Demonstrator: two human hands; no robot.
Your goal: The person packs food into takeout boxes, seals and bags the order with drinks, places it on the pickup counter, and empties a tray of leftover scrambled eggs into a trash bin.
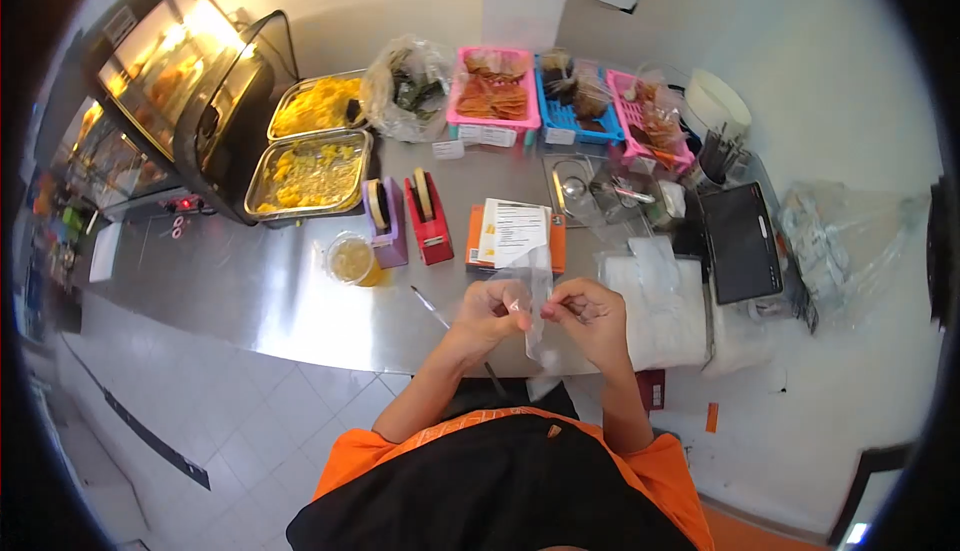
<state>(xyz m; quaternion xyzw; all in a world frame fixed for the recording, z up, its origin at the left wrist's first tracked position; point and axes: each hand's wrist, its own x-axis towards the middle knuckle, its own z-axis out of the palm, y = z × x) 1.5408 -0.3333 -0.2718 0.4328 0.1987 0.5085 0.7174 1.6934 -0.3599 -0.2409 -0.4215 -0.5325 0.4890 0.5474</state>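
Observation:
A thin piece of clear plastic [536, 326], a bag or glove, hangs between my two hands at the front edge of the steel counter; I cannot tell which it is. My left hand [489, 313] has its fingers curled round the plastic's left side. On the other side, my right hand [590, 317] pinches it between thumb and fingertips. Just behind the hands lies an orange box [475, 249] with a printed paper [516, 231] on top. A thin brush-like tool [430, 304] lies left of my left hand.
Left of the box stand a red tape dispenser [430, 226], a purple one [391, 236] and a clear cup [351, 261]. Metal trays [262, 213] of yellow food sit beside a lit display case [180, 71]. Pink baskets [494, 129], a dark tablet [740, 243] and plastic bags [655, 311] line the right.

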